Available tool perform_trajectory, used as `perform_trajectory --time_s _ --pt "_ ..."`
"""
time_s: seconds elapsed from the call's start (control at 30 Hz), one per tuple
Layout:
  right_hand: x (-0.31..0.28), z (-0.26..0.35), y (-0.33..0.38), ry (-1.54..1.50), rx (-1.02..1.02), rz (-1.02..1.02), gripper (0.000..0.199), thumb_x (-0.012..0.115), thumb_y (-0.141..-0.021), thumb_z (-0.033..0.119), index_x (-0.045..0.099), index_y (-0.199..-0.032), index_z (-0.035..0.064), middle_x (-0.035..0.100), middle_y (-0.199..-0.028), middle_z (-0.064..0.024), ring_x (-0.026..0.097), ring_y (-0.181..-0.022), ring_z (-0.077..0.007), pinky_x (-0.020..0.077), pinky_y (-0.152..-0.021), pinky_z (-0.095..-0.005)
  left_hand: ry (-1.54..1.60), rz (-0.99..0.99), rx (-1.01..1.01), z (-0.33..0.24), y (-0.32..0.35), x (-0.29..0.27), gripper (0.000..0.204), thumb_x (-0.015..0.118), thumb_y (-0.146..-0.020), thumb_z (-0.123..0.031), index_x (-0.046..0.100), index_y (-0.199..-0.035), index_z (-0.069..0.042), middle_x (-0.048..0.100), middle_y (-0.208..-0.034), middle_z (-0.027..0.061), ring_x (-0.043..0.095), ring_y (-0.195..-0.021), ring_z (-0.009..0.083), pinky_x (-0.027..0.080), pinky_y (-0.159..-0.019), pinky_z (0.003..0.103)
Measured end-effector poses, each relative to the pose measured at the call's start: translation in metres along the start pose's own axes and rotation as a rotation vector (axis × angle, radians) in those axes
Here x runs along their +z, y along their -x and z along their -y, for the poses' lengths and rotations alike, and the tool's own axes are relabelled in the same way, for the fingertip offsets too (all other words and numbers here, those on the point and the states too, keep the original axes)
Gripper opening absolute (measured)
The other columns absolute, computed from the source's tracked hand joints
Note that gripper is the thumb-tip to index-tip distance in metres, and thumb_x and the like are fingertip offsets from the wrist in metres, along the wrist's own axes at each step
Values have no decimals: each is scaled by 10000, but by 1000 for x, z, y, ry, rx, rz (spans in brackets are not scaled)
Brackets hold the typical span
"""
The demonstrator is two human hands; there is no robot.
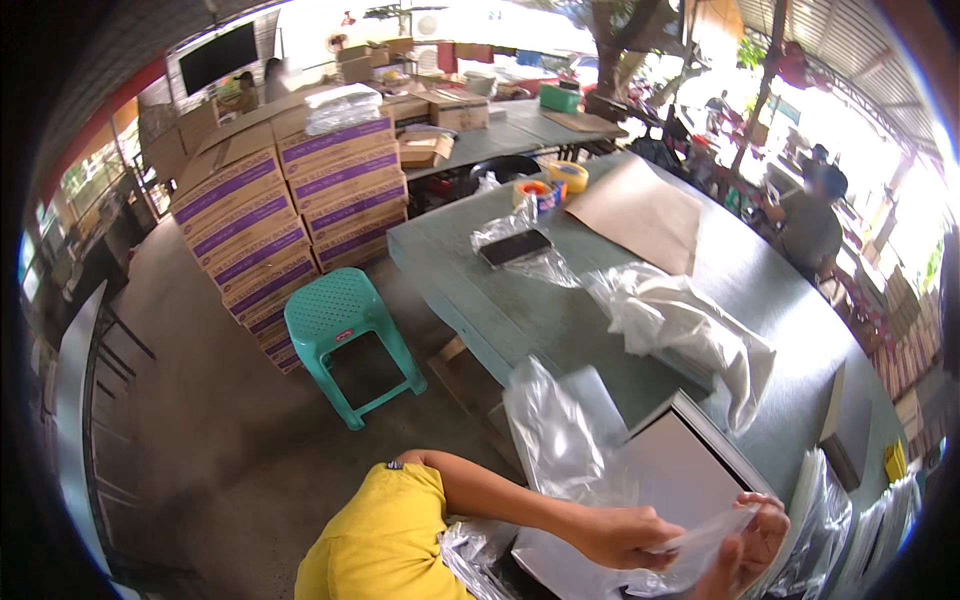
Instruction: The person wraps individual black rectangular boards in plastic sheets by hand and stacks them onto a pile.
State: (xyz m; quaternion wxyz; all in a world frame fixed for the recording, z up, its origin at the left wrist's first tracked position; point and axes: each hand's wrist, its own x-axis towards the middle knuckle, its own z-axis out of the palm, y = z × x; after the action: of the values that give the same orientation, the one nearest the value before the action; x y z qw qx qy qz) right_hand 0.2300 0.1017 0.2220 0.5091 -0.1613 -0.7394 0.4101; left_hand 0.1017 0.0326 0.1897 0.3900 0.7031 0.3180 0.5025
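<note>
My left hand (620, 535) and my right hand (757, 540) both pinch the edge of a clear plastic bag (700, 548) at the near end of the table. Under the bag lies a flat white panel with a grey frame (680, 460), its far corner pointing away from me. More clear plastic film (555, 425) is bunched to the left of the panel. My left arm reaches in from a yellow sleeve (385, 540).
On the grey-green table (470, 290) lie a crumpled plastic-wrapped bundle (680, 325), a dark phone (515, 246), tape rolls (553, 183) and a brown paper sheet (640, 210). A teal stool (340, 320) and stacked cardboard boxes (290, 200) stand left. A person (810, 225) sits far right.
</note>
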Motion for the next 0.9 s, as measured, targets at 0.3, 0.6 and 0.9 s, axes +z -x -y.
perform_trajectory --time_s 0.3,0.6,0.9 --pt "-70 -114 61 -1139 695 76 341 506 -788 161 434 -1083 5 533 -909 -143 549 -770 -251 474 -723 -327 184 -221 -54 -6 -2 -24 254 463 -852 -250 473 -727 -30 450 -589 17 407 -568 82 348 -530 246" --pt "-30 -25 18 -455 1029 665 323 541 -767 192 489 -999 -26 568 -754 -86 549 -634 -189 453 -519 -254 342 300 -57 -5 3 -45 187 592 -771 -192 556 -769 -8 520 -639 11 464 -597 82 370 -558 218" --pt "-68 -29 26 -439 1092 345 328 543 -767 200 490 -996 -29 569 -747 -81 548 -628 -190 449 -520 -259 512 547 -6 -47 11 -85 59 534 -775 -55 536 -736 -12 544 -594 114 572 -616 212 430 -499 288"
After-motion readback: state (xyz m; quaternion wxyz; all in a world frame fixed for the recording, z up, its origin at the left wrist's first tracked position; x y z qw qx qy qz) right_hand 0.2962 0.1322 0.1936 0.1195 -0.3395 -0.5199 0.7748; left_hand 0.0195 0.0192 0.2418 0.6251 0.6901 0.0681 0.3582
